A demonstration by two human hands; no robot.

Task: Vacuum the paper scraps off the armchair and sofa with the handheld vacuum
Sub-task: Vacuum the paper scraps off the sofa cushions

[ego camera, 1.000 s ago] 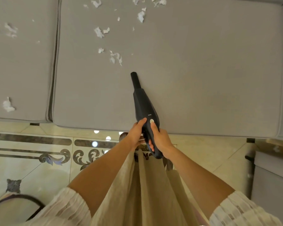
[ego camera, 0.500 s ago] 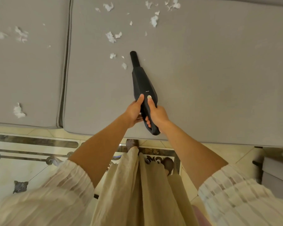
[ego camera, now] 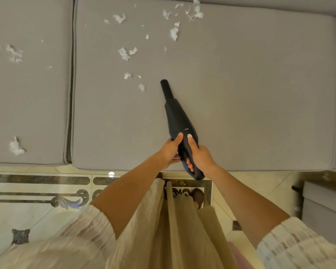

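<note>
You had the vacuum [ego camera: 179, 121] over the right cushion [ego camera: 241, 94], nozzle aimed up and a little left, its tip just right of the nearest scraps [ego camera: 141, 87]. To do this pass well, I'd judge you needed to swing the tip left onto those small pieces first, keep the mouth low and close to the fabric, and move slowly enough that thin paper gets drawn in, not pushed ahead. Work outward from the near pieces toward the larger clumps [ego camera: 124, 53] farther back, then the scatter by the backrest [ego camera: 196, 12]. The left cushion [ego camera: 27, 94] held its own bits, including a big wad [ego camera: 16, 146] near the front edge (likely too bulky to go in whole, so it may clog the narrow nozzle).

Your right hand [ego camera: 199, 158] was wrapped round the handle, fingers curled under it and the thumb laid along the top, its tip on the pale button. Your left hand [ego camera: 170, 150] steadied the body from the left side, thumb stretched up along the casing and the fingers curled beneath; how firmly they gripped I could not tell. Both forearms reached forward from the sleeves, converging on the handle, over the cushion's front edge. Whether the nozzle touched the fabric could not be told from above.
</note>
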